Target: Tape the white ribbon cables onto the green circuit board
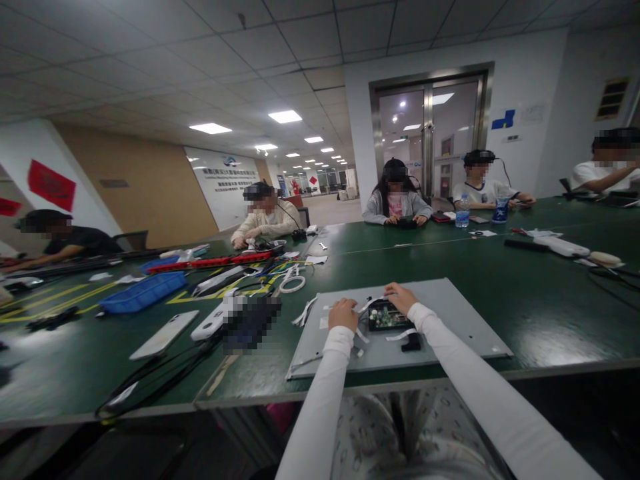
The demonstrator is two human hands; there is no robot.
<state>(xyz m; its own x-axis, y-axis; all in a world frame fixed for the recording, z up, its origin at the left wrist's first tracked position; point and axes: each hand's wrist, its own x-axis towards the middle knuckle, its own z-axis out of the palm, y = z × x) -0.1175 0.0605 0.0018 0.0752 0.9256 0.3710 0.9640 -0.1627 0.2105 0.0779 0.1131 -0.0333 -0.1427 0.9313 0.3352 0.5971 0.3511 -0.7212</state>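
Observation:
A flat grey panel (450,333) lies in front of me, with a green circuit board (389,317) in a black frame near its middle. A white ribbon cable (371,305) runs above the board's left side, between my two hands. My left hand (343,315) is closed, its fingers curled at the lower left end of this cable. Over the board's upper edge, my right hand (400,298) pinches the cable's other end; its fingertips are partly hidden. Below the board are a small black piece (411,343) and a white strip (401,335).
On the left are a white phone (165,335), a white handheld device (219,319), a blue tray (144,292), a ring of white cable (292,284) and black cords. Bottles (463,212) and several people are across the green table (560,293). A white device (565,246) lies right.

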